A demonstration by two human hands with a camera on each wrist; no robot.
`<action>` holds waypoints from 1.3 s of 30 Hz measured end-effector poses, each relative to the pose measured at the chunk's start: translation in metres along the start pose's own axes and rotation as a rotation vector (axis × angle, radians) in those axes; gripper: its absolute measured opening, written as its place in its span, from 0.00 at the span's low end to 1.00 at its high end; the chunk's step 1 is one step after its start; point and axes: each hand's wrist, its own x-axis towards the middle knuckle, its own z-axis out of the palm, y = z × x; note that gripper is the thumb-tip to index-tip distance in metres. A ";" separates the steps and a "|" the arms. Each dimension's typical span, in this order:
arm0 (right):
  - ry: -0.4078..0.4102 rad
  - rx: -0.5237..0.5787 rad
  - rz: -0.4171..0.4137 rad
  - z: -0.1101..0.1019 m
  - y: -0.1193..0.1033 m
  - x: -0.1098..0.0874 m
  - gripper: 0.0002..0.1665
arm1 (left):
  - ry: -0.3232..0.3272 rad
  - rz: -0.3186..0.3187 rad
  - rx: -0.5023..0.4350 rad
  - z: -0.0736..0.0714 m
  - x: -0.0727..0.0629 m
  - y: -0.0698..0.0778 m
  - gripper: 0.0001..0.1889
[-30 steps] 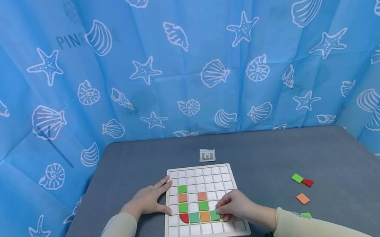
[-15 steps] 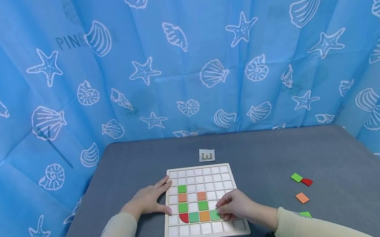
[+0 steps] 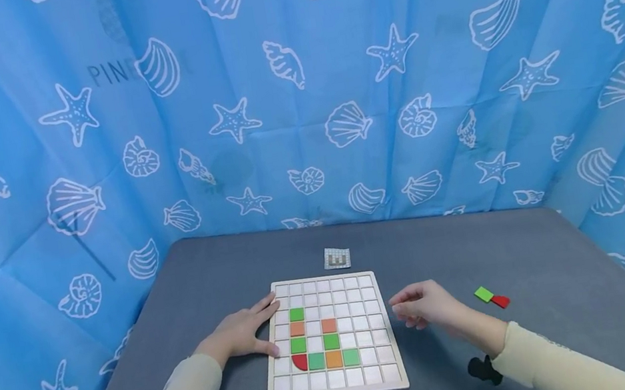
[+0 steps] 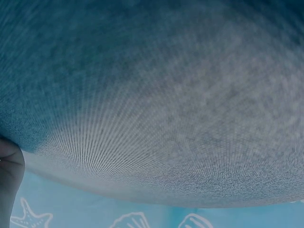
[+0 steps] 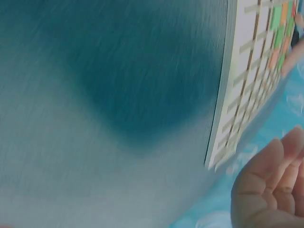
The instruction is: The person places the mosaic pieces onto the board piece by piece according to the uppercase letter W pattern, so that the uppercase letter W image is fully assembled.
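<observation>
My left hand (image 3: 239, 334) rests on the left edge of a white gridded board (image 3: 363, 323), thumb and fingers spread. Square green and orange tiles fill some cells, with a red quarter-round tile (image 3: 300, 362) at the lower left of the pattern. The bottom row ends at a green tile (image 3: 351, 357), and an orange tile (image 3: 328, 325) tops the shorter column. Just past the board's right edge, above the table, my right hand (image 3: 428, 304) has loosely bent fingers and holds nothing. The right wrist view shows its curled fingers (image 5: 268, 183) and bare palm side.
A small printed card (image 3: 337, 258) lies behind the board on the grey table (image 3: 225, 262). To the right are a loose green tile (image 3: 483, 294) and a red tile (image 3: 501, 301) touching it. A blue shell-patterned curtain (image 3: 297, 89) surrounds the table's back and sides.
My right hand has left the green tile at the end of the bottom row and moved right, off the board. Its arm now covers the loose tiles nearer me. The left hand stays.
</observation>
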 end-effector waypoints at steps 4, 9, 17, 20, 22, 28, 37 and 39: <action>-0.023 0.003 -0.046 -0.028 0.001 -0.002 0.17 | 0.004 -0.003 -0.009 0.000 0.000 0.001 0.54; -0.066 0.019 -0.095 -0.062 0.004 -0.003 0.22 | 0.002 -0.013 -0.001 0.001 0.000 0.000 0.55; -0.127 0.002 -0.107 -0.111 0.026 -0.005 0.26 | 0.005 -0.022 -0.003 0.001 -0.001 0.001 0.54; -0.137 -0.037 -0.108 -0.126 0.038 -0.005 0.28 | 0.005 -0.025 -0.001 0.000 -0.001 0.002 0.55; -0.136 -0.062 -0.103 -0.134 0.046 -0.005 0.28 | 0.004 -0.026 0.004 0.001 0.000 0.001 0.55; -0.128 -0.088 -0.061 -0.151 0.072 -0.005 0.28 | 0.009 -0.025 -0.003 0.001 -0.001 0.002 0.55; -0.103 -0.173 -0.024 -0.170 0.109 -0.006 0.29 | 0.008 -0.022 -0.004 -0.001 -0.002 0.004 0.54; -0.109 -0.201 -0.015 -0.175 0.116 -0.005 0.30 | 0.010 -0.020 -0.004 0.000 -0.003 0.004 0.54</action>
